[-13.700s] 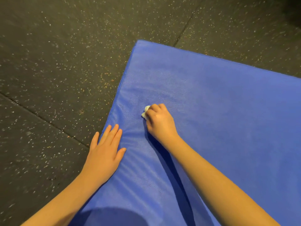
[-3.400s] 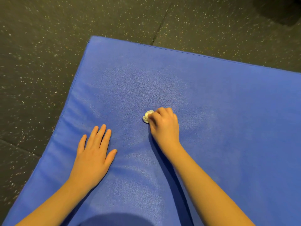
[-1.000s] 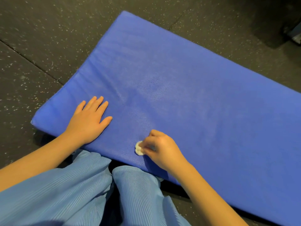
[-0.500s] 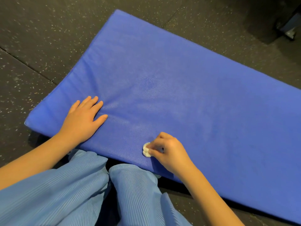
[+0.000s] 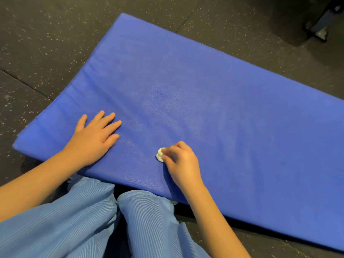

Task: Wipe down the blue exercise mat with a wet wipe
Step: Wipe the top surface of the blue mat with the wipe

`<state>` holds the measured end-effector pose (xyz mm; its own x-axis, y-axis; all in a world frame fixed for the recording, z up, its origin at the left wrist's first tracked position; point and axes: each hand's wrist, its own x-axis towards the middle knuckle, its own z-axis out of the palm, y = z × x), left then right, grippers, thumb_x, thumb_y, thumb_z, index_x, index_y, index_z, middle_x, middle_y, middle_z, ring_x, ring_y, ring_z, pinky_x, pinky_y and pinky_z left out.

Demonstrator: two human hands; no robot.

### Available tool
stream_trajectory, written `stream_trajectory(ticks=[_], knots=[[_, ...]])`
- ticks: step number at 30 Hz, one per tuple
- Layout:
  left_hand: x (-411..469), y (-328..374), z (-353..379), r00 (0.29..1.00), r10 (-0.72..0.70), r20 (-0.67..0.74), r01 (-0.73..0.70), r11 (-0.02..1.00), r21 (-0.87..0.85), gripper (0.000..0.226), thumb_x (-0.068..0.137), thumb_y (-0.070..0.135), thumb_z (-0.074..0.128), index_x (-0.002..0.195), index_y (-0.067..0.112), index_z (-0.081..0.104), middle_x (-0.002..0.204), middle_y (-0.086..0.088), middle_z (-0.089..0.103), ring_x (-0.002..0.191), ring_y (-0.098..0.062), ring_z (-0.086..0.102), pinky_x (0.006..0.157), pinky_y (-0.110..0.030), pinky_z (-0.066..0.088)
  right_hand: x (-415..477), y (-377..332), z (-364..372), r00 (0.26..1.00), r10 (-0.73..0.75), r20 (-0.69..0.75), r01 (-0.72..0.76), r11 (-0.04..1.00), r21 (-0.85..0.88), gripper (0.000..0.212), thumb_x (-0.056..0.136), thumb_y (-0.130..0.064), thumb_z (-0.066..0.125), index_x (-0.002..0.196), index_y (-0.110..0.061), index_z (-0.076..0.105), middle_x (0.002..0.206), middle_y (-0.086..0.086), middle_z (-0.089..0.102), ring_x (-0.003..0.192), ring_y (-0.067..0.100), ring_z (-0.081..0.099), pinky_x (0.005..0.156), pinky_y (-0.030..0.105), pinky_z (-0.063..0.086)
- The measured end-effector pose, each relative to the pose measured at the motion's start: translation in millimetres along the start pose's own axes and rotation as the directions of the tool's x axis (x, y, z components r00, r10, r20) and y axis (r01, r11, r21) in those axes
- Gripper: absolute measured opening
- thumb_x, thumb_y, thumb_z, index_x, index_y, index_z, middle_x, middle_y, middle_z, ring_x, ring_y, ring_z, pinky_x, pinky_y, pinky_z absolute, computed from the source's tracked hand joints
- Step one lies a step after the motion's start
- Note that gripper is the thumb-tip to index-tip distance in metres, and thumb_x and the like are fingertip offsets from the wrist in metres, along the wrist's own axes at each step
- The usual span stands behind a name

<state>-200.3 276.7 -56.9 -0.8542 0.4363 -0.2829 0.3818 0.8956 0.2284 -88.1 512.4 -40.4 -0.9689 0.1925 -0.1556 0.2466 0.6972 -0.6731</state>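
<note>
The blue exercise mat (image 5: 214, 94) lies across the dark floor, its near long edge just past my knees. My right hand (image 5: 181, 163) pinches a small balled-up white wet wipe (image 5: 159, 154) and holds it against the mat near that near edge. Only the left part of the wipe shows beyond my fingertips. My left hand (image 5: 95, 138) lies flat on the mat near its left end, fingers straight and spread, holding nothing.
Black speckled rubber floor (image 5: 46, 43) surrounds the mat, with tile seams running diagonally. My legs in light blue striped trousers (image 5: 78, 226) sit at the mat's near edge. A dark piece of equipment with a blue metal foot (image 5: 320, 25) stands at the far right.
My right hand has shifted the wipe a little right and farther onto the mat over the last second. Earlier it wiped near the far corner. The left hand stays flat.
</note>
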Motion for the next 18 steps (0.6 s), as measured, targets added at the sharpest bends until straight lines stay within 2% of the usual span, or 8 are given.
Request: stream_trajectory(ticks=[2,4,6,9,11,13,16,18], knots=[[2.7,13.9,0.7,0.996,0.048,0.081,-0.047,0.999,-0.004,0.085,0.079,0.072,0.005,0.151,0.031,0.022,0.161,0.009,0.01,0.149,-0.018,0.002,0.117,-0.047,-0.002,-12.6,-1.0,6.4,0.998,-0.069,-0.001,0.069,0.997,0.031,0.007,0.085,-0.019,0.068,0.088,-0.016,0.074,0.083,-0.007,0.049,0.082,0.021,0.054,0.068,0.031,0.046],[4.4,21.8,4.6,0.993,0.052,0.104,-0.053,0.999,0.004,0.096,0.069,0.075,-0.005,0.152,0.033,0.018,0.161,0.012,0.004,0.148,-0.015,-0.003,0.117,-0.044,-0.004,-21.0,2.7,2.0,0.992,-0.114,0.049,0.112,0.993,0.049,0.011,0.084,-0.023,0.065,0.088,-0.017,0.073,0.084,-0.007,0.05,0.083,0.019,0.054,0.068,0.03,0.046],[4.9,22.2,7.3,0.996,0.048,0.071,-0.047,0.999,-0.023,0.095,0.07,0.076,-0.002,0.151,0.033,0.022,0.16,0.013,0.007,0.148,-0.014,-0.001,0.117,-0.042,-0.004,-16.6,14.0,-6.2,0.992,-0.113,0.05,0.113,0.994,0.013,0.014,0.085,-0.028,0.064,0.089,-0.018,0.073,0.086,-0.005,0.054,0.085,0.018,0.055,0.068,0.031,0.046],[4.0,20.5,7.6,0.997,0.057,0.046,-0.054,0.997,-0.058,0.091,0.073,0.076,0.003,0.149,0.033,0.031,0.159,0.013,0.015,0.148,-0.014,0.005,0.117,-0.042,-0.003,-3.0,31.8,-11.7,0.997,-0.005,-0.078,0.003,1.0,-0.026,0.008,0.086,-0.023,0.069,0.09,-0.017,0.074,0.085,-0.003,0.055,0.086,0.021,0.056,0.066,0.03,0.046],[3.8,21.6,7.0,0.998,0.054,0.04,-0.051,0.995,-0.085,0.089,0.073,0.075,0.007,0.146,0.033,0.037,0.157,0.012,0.02,0.148,-0.014,0.009,0.117,-0.042,-0.001,-1.2,32.8,-6.5,0.988,0.059,-0.141,-0.059,0.998,0.003,0.007,0.087,-0.019,0.069,0.091,-0.016,0.073,0.083,-0.004,0.051,0.085,0.022,0.055,0.064,0.021,0.041],[3.6,22.2,7.7,0.999,0.052,0.013,-0.051,0.994,-0.1,0.085,0.075,0.073,0.012,0.142,0.032,0.045,0.155,0.011,0.028,0.147,-0.017,0.015,0.117,-0.045,0.003,-4.8,32.4,0.0,0.985,0.04,-0.169,-0.04,0.999,0.004,0.007,0.086,-0.018,0.068,0.09,-0.014,0.072,0.082,-0.006,0.048,0.081,0.02,0.053,0.062,0.013,0.035],[8.0,20.2,10.1,0.995,0.072,-0.064,-0.078,0.992,-0.099,0.071,0.081,0.064,0.024,0.124,0.025,0.065,0.143,0.005,0.05,0.139,-0.03,0.036,0.11,-0.055,0.02,-7.0,37.0,0.9,0.988,0.0,-0.153,0.0,1.0,0.003,0.014,0.085,-0.026,0.063,0.09,-0.016,0.071,0.082,-0.005,0.049,0.079,0.018,0.052,0.062,0.016,0.037],[14.5,19.3,11.9,0.978,0.155,-0.141,-0.169,0.981,-0.092,0.058,0.085,0.053,0.035,0.105,0.016,0.075,0.124,-0.002,0.065,0.122,-0.04,0.054,0.096,-0.057,0.039,-2.8,40.0,-0.3,0.991,0.002,-0.137,0.0,1.0,0.011,0.015,0.085,-0.028,0.062,0.088,-0.017,0.071,0.083,-0.004,0.052,0.08,0.018,0.053,0.064,0.021,0.039]])
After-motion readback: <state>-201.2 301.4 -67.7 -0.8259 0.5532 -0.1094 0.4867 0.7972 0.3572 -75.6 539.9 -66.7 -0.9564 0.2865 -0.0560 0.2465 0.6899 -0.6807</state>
